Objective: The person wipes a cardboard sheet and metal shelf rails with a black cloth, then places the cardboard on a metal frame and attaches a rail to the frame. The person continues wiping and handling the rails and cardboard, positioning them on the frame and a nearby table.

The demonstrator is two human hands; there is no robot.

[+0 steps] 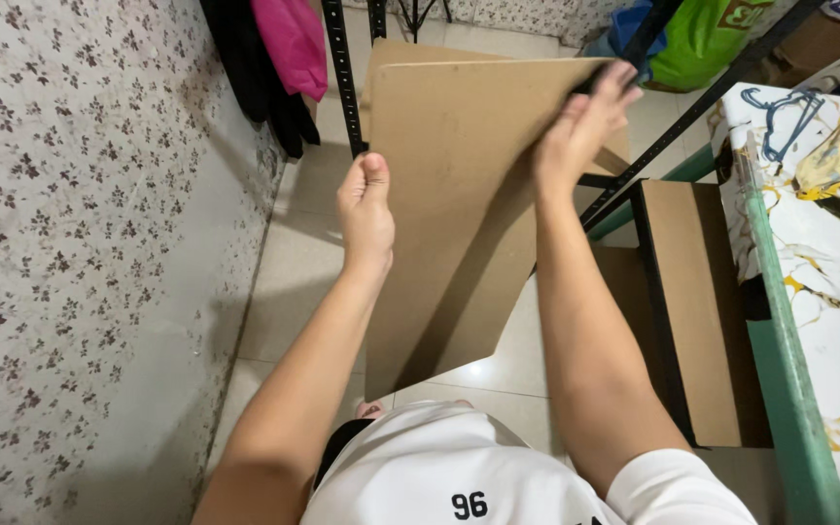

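Note:
A large brown fibreboard panel (459,175) stands nearly upright in front of me, tilted over the tiled floor. My left hand (366,209) grips its left edge, thumb on the near face. Flat against the panel's upper right corner lies my right hand (583,122), fingers spread and pressing near a black metal rail. A second brown board shows just behind the panel's top edge.
A black slotted metal upright (344,73) stands behind the panel. A low black-framed shelf with a brown board (697,292) sits at right, beside a green-edged patterned surface (828,262). A floral wall (80,243) closes the left; dark and pink clothes (279,58) hang there.

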